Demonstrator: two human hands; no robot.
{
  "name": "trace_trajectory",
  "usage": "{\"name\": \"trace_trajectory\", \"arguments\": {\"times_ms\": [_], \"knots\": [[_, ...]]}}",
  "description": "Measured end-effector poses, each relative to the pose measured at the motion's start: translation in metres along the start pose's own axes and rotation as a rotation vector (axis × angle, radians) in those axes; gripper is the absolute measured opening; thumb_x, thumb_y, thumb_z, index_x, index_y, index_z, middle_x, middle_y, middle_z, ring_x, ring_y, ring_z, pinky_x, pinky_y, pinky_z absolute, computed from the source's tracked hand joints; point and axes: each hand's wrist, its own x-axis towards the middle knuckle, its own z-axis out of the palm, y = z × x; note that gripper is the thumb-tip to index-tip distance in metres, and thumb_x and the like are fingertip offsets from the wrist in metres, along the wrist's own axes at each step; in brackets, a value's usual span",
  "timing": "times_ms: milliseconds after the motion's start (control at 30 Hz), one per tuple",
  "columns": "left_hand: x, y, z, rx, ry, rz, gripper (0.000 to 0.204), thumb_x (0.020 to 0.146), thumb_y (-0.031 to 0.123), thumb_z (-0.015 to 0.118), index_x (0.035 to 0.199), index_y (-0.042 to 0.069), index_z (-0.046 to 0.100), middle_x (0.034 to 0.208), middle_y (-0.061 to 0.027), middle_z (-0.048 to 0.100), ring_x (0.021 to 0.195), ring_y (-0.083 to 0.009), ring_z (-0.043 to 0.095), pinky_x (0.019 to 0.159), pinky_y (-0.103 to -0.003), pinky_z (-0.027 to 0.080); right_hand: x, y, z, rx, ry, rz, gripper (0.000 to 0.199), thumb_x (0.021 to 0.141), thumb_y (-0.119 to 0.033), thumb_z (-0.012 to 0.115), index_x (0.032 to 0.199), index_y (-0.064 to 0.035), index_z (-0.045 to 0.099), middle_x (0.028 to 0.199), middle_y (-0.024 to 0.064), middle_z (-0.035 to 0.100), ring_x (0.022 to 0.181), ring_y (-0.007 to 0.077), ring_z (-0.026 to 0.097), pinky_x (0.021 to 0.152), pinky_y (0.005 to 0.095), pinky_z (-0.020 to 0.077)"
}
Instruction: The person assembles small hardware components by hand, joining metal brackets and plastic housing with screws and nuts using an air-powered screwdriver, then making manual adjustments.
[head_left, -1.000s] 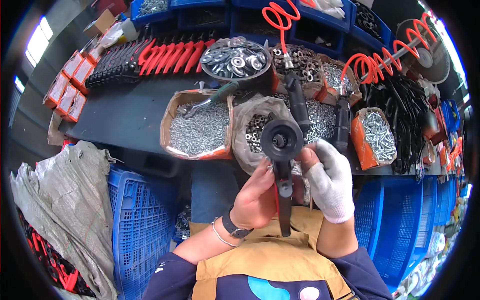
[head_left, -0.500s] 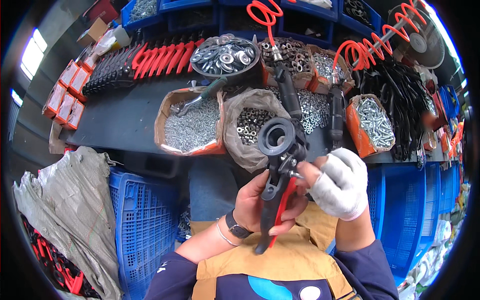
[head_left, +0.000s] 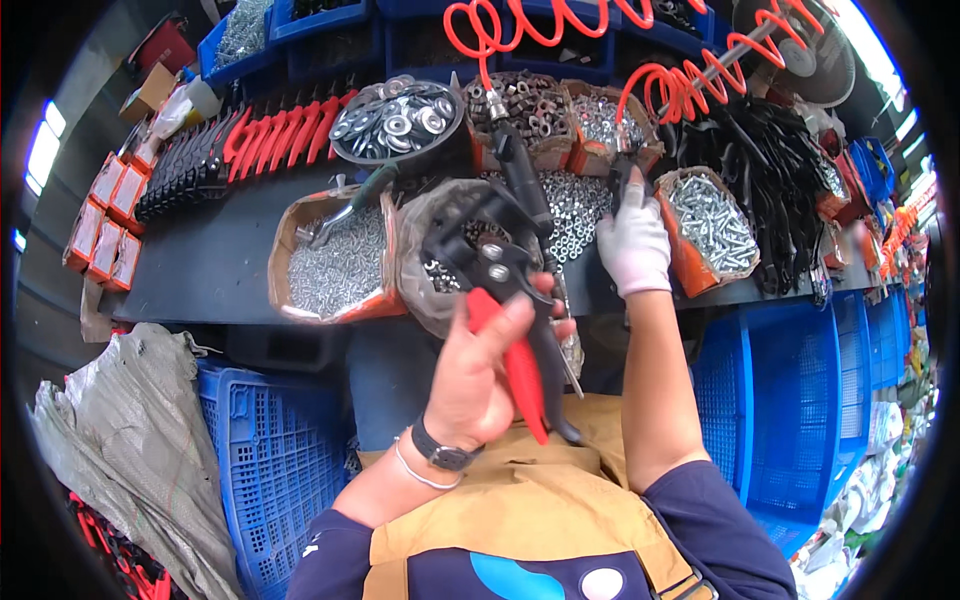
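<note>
Now the red-handled tool (head_left: 525, 385) is being held by the left hand (head_left: 472, 385) alone; the black driver (head_left: 619, 172) is being touched by the right hand (head_left: 637, 245), finger closure unclear.

I am wearing a white knitted glove (head_left: 637, 247), a black wristwatch (head_left: 440, 452), a tan cloth apron (head_left: 500, 515) and navy fabric sleeves (head_left: 715, 520); my two-handled tool (head_left: 505, 277) is showing black and red; a plastic crate (head_left: 280, 455) is showing a blue grid.
</note>
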Motion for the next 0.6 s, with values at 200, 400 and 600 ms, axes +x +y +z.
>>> {"name": "trace_trajectory", "arguments": {"times_ms": [200, 400, 600], "knots": [[-0.007, -0.003, -0.012, 0.300, 0.077, -0.081, 0.041, 0.087, 0.011, 0.065, 0.122, -0.001, 0.049, 0.108, -0.0120, 0.061, 0.094, -0.0235, 0.064, 0.084, -0.035, 0.053, -0.056, 0.010, -0.102, 1.581, 0.213, -0.139, 0.076, 0.081, -0.002, 0.061, 0.146, -0.0031, 0.021, 0.106, 0.0110, 0.056, 0.075, 0.0166, 0.056, 0.065, 0.0309, 0.0497], [0.000, -0.015, 0.015, 1.282, -0.048, 0.400, 0.046, 0.075, 0.012, 0.074, 0.115, 0.000, 0.056, 0.099, -0.0085, 0.062, 0.086, -0.0169, 0.061, 0.080, -0.030, 0.048, -0.090, -0.011, -0.160, 1.890, 0.213, -0.726, 0.066, 0.078, -0.011, 0.066, 0.137, 0.0004, 0.039, 0.129, 0.0180, 0.045, 0.109, 0.0280, 0.046, 0.058, 0.0232, 0.0468], [-0.003, -0.029, 0.010, 1.250, -0.068, 0.404, 0.046, 0.075, 0.016, 0.075, 0.114, 0.002, 0.057, 0.090, -0.0107, 0.058, 0.078, -0.0235, 0.061, 0.072, -0.032, 0.049, -0.105, -0.022, -0.155, 1.562, 0.281, -0.825, 0.062, 0.071, -0.017, 0.070, 0.125, -0.0006, 0.043, 0.108, 0.0151, 0.058, 0.092, 0.0284, 0.058, 0.083, 0.0337, 0.0455]]}}
